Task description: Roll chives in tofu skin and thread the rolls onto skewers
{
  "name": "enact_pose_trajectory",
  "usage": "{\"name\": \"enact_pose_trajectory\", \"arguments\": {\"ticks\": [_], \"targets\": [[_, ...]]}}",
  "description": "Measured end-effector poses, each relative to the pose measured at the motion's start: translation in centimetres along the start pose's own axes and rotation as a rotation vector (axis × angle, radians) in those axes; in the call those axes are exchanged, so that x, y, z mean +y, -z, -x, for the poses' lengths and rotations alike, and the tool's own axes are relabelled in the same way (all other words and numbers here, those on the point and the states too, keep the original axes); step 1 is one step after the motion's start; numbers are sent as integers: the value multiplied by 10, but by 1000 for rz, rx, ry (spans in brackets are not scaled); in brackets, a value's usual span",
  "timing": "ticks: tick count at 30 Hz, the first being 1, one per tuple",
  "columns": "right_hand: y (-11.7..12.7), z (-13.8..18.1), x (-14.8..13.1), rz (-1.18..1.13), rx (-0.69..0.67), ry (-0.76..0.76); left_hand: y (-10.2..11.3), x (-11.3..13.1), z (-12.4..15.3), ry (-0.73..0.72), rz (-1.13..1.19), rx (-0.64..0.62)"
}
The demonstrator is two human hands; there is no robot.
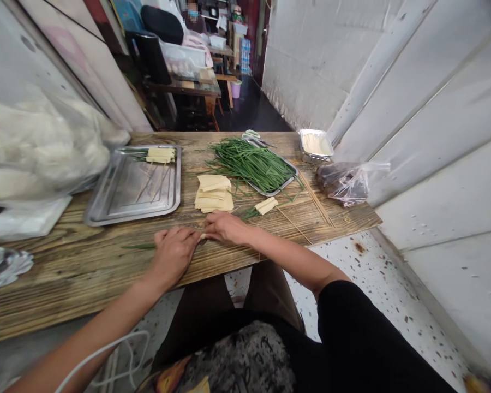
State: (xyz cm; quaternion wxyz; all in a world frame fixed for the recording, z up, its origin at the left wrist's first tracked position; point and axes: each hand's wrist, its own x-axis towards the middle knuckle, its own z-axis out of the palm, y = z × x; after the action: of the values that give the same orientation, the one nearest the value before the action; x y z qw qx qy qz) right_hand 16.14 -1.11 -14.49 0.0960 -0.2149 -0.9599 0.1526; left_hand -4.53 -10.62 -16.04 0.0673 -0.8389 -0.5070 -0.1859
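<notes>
My left hand (173,252) and my right hand (225,226) meet near the table's front edge, fingers closed on a pale tofu-skin roll (203,236) that they mostly cover. Green chive ends (137,246) stick out to the left from under my left hand. Just beyond my fingers lies a stack of yellowish tofu-skin sheets (214,195). Right of it, two finished-looking rolls (265,205) with chive ends sit on a wooden skewer (292,224). A heap of cut chives (256,164) covers a metal tray behind.
At left stands a metal tray (147,204) holding skewered rolls (161,155), beside large plastic bags (36,147). Loose skewers (317,202), a bagged dark item (343,183), a foil container (316,146) and scissors (251,134) lie rightward and back. A person sits in the background.
</notes>
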Motion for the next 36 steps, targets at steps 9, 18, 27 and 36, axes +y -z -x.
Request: {"name": "enact_pose_trajectory", "arguments": {"ticks": [9,18,27,36], "targets": [[4,-1,-5,-43,-16,-70,-5,-11,1,-71,93,28],[44,132,-7,206,338,-854,-10,-19,-2,-82,132,37],[35,185,6,227,261,-1132,-15,-22,-8,-20,168,74],[42,220,-33,-2,739,-986,-17,-22,-11,-23,150,0]]}}
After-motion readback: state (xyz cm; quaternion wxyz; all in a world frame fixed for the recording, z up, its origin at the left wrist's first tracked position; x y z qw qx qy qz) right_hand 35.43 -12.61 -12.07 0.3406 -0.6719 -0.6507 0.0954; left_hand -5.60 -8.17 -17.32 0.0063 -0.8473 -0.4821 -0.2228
